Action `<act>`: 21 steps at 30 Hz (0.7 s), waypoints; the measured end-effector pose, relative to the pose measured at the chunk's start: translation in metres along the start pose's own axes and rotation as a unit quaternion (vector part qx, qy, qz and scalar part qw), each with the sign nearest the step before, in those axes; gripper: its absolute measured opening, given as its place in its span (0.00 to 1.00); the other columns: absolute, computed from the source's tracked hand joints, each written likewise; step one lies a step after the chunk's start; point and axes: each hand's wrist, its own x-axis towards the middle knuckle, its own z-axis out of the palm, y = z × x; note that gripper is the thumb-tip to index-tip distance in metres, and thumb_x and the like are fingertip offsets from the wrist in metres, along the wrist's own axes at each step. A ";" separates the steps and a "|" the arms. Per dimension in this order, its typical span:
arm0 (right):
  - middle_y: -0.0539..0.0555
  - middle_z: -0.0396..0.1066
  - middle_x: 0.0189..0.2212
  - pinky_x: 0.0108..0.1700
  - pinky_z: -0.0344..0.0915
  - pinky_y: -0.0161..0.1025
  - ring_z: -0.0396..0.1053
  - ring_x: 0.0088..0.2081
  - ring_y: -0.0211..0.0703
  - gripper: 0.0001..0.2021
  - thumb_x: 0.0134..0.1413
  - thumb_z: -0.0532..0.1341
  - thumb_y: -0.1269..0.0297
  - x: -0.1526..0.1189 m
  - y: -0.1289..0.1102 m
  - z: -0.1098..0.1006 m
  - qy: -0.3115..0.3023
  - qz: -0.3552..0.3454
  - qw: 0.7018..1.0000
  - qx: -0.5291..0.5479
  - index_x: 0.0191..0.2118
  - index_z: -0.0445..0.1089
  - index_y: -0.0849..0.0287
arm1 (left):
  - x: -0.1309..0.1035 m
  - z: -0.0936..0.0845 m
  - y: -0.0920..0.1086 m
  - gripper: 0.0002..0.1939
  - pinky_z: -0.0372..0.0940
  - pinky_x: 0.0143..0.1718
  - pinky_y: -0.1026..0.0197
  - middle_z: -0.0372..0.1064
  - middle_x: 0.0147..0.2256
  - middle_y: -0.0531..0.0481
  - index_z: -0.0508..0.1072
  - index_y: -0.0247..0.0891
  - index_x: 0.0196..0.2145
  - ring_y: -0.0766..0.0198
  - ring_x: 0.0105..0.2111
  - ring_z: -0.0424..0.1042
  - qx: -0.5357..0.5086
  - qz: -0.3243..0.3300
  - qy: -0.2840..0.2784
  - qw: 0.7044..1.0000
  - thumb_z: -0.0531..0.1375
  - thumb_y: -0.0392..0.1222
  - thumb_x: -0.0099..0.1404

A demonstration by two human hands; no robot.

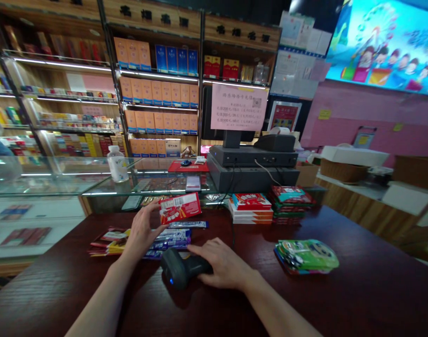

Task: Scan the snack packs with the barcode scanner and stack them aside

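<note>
My left hand (142,229) grips the edge of a red-and-white box (180,209), held upright with its barcode side toward me. In my right hand (223,263) is a black barcode scanner (180,269), low over the dark wooden counter, with a blue light on it. Blue and purple slim packets (170,238) lie just beyond the scanner. Partly behind my left forearm is a pile of red and yellow packets (110,239). Farther back stands a stack of red-and-white boxes (251,208), similar to the one I hold.
Right of the box stack are red and green packs (293,203). Green bagged packs (307,255) lie at the right of the counter. A monitor and cash drawer (250,173) stand behind. On the glass case are a plastic bottle (117,164) and a mouse (186,163).
</note>
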 end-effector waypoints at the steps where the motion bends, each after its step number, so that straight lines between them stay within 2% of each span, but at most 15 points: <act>1: 0.57 0.73 0.52 0.56 0.57 0.46 0.68 0.52 0.51 0.37 0.54 0.65 0.60 0.000 0.000 0.001 0.000 0.005 1.000 -0.004 0.68 0.55 0.51 | 0.000 0.000 0.000 0.28 0.64 0.57 0.41 0.64 0.61 0.39 0.63 0.43 0.55 0.45 0.59 0.67 -0.002 -0.003 0.001 1.000 0.67 0.46 0.60; 6: 0.57 0.72 0.54 0.56 0.57 0.47 0.69 0.52 0.51 0.35 0.53 0.67 0.59 0.000 0.001 0.000 0.013 0.021 1.000 0.011 0.66 0.59 0.51 | 0.000 0.001 0.001 0.28 0.64 0.57 0.41 0.64 0.61 0.39 0.63 0.43 0.55 0.45 0.59 0.67 -0.014 -0.005 0.004 1.000 0.67 0.45 0.60; 12: 0.56 0.73 0.54 0.56 0.59 0.47 0.70 0.52 0.52 0.34 0.53 0.69 0.49 -0.003 0.007 -0.008 0.069 0.045 0.996 0.042 0.63 0.63 0.51 | -0.001 -0.002 0.004 0.28 0.63 0.58 0.39 0.64 0.62 0.38 0.62 0.43 0.56 0.45 0.61 0.65 -0.024 -0.001 0.001 1.000 0.66 0.45 0.61; 18: 0.55 0.75 0.52 0.54 0.63 0.47 0.71 0.51 0.51 0.29 0.52 0.71 0.58 -0.005 0.010 -0.019 0.143 0.064 0.986 0.056 0.60 0.67 0.51 | -0.002 0.000 0.003 0.26 0.63 0.58 0.40 0.62 0.63 0.37 0.61 0.42 0.56 0.46 0.63 0.63 -0.025 0.001 -0.005 1.000 0.65 0.43 0.63; 21: 0.56 0.75 0.50 0.53 0.64 0.47 0.72 0.50 0.51 0.28 0.54 0.70 0.60 -0.007 0.014 -0.020 0.179 0.068 0.979 0.073 0.60 0.67 0.52 | -0.002 0.001 0.002 0.26 0.63 0.58 0.40 0.61 0.63 0.36 0.61 0.42 0.55 0.46 0.63 0.63 -0.021 0.004 -0.016 1.000 0.65 0.43 0.62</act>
